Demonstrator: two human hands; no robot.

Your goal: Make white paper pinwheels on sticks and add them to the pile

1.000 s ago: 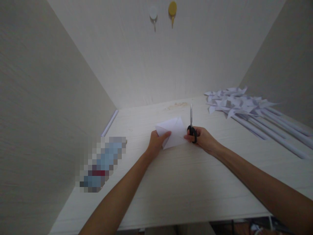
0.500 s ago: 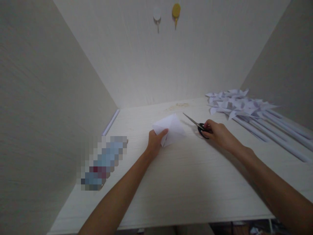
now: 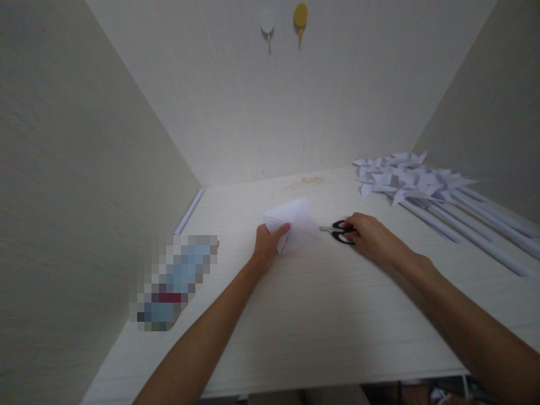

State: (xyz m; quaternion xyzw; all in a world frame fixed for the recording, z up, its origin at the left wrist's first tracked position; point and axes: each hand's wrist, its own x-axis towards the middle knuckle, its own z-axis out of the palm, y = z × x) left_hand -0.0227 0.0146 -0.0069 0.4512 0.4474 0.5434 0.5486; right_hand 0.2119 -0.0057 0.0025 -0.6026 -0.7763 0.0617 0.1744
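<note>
Near the middle of the frame, the left hand (image 3: 266, 246) held a folded sheet of white paper (image 3: 294, 224) by its lower left corner, thumb on top and the other fingers tucked beneath, so that the sheet stood tilted above the pale wood-grain worktop (image 3: 320, 315). Just right of the paper lay a pair of black-handled scissors with short steel blades (image 3: 337, 230), flat on the worktop, blades closed and pointing left toward the paper's edge. The right hand (image 3: 371, 239) rested over the scissor handles, its fingers curled loosely on the black loops; whether any finger passed through a loop could not be told.

In the upper right of the frame sat a heap of white paper pinwheels on long rolled paper sticks (image 3: 413, 180), the sticks running down toward the right edge. At the left, beside the side wall, lay a blurred blue and red object (image 3: 175, 281), and above it a thin white rolled tube (image 3: 189, 211) along the wall's foot. At the top centre, a white hook (image 3: 266, 25) and a yellow hook (image 3: 300, 19) hung on the back wall.
</note>
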